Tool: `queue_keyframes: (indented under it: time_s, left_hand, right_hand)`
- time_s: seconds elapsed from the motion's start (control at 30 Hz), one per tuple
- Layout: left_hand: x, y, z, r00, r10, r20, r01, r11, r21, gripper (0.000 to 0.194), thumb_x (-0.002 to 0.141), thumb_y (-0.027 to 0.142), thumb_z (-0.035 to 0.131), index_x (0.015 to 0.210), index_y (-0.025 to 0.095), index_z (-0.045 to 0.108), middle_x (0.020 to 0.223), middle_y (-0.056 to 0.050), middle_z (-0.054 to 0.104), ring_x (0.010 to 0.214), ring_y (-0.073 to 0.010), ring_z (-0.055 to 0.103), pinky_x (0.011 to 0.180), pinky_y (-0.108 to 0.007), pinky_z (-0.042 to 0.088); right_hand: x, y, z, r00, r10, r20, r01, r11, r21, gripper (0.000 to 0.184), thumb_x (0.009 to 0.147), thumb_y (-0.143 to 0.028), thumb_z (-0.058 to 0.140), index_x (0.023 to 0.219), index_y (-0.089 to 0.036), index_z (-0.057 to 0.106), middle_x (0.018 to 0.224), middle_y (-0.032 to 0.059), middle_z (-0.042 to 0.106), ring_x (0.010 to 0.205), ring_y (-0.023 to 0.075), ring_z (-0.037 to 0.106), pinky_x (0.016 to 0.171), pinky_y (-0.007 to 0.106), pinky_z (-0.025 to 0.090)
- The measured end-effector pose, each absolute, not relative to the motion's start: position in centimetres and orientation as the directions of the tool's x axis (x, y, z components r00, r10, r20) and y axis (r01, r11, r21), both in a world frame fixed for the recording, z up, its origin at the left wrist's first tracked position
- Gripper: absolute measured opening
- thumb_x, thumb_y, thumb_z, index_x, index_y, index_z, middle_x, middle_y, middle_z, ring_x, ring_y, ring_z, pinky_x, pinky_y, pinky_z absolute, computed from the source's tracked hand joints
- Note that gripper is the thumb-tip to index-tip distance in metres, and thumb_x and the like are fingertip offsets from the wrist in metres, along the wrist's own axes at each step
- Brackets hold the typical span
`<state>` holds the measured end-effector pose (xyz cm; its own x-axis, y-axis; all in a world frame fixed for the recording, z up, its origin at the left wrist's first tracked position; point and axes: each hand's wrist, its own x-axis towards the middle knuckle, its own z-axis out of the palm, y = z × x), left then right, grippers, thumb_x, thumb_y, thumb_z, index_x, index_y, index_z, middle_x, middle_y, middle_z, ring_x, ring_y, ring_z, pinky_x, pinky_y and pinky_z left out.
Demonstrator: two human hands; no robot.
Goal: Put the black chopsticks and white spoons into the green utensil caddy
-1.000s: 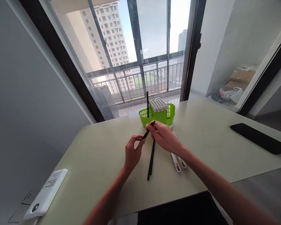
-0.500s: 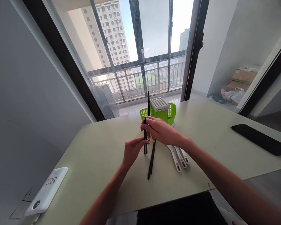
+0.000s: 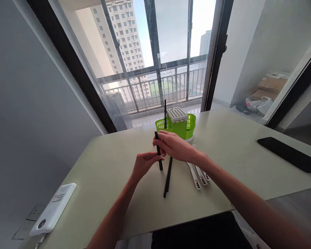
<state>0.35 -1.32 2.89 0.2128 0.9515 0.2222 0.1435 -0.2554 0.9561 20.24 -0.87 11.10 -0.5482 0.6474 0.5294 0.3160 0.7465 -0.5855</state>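
My left hand pinches the lower part of a pair of black chopsticks, held nearly upright over the table. Higher up the same pair, my right hand closes its fingers round the sticks. More black chopsticks lie side by side on the table, just right of the held pair. White spoons rest under my right forearm, their bowls partly hidden. Behind my right hand stands a green utensil holder with a white slotted top. Black chopsticks stand upright in its left basket.
On the pale table, a white device with a cable sits at the left edge. A flat black object lies at the right. Beyond the table are a glass door and a balcony railing.
Both hands have shifted slightly left with the chopsticks. The held pair now tilts its top to the left, and the two sticks sit closer together.
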Motion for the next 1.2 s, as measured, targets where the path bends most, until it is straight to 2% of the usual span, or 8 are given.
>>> queue_keyframes:
  time_s: [0.23, 0.5, 0.97, 1.2]
  left_hand:
    - [0.1, -1.3, 3.3, 0.247, 0.951, 0.188, 0.145, -0.228, 0.963, 0.032, 0.074, 0.042, 0.084, 0.093, 0.015, 0.084, 0.090, -0.008, 0.081, 0.089, -0.0300, 0.078, 0.093, -0.045, 0.062]
    - [-0.3, -1.0, 2.8, 0.241, 0.952, 0.188, 0.206, -0.239, 0.949, 0.030, 0.072, 0.040, 0.087, 0.092, 0.018, 0.084, 0.090, -0.006, 0.082, 0.091, -0.0290, 0.077, 0.093, -0.042, 0.061]
    - [-0.6, -0.7, 2.3, 0.299, 0.943, 0.147, 0.152, -0.199, 0.968, 0.027, 0.071, 0.038, 0.088, 0.087, 0.018, 0.082, 0.090, -0.006, 0.082, 0.091, -0.0281, 0.077, 0.093, -0.042, 0.061]
    - [-0.7, -0.6, 2.2, 0.311, 0.938, 0.151, 0.142, -0.203, 0.969, 0.028, 0.071, 0.040, 0.087, 0.088, 0.018, 0.081, 0.093, -0.006, 0.082, 0.092, -0.0278, 0.077, 0.094, -0.042, 0.061]
  right_hand:
    - [20.1, -0.8, 11.0, -0.535, 0.654, 0.535, 0.324, 0.744, -0.585, 0.026, 0.107, -0.031, 0.040, 0.089, -0.022, 0.056, 0.081, -0.0007, 0.054, 0.069, 0.0134, 0.054, 0.069, 0.027, 0.044]
    - [20.0, -0.8, 10.8, -0.490, 0.676, 0.550, 0.318, 0.726, -0.610, 0.027, 0.107, -0.033, 0.042, 0.088, -0.021, 0.058, 0.082, -0.0002, 0.056, 0.067, 0.0127, 0.055, 0.069, 0.027, 0.044]
    - [20.0, -0.9, 10.8, -0.448, 0.694, 0.564, 0.346, 0.716, -0.606, 0.027, 0.105, -0.030, 0.044, 0.085, -0.021, 0.058, 0.080, 0.0000, 0.060, 0.070, 0.0136, 0.059, 0.072, 0.028, 0.045]
    - [20.1, -1.2, 12.3, -0.392, 0.739, 0.547, 0.361, 0.671, -0.648, 0.025, 0.104, -0.037, 0.048, 0.083, -0.023, 0.052, 0.066, -0.0033, 0.062, 0.061, 0.0141, 0.061, 0.067, 0.028, 0.046]
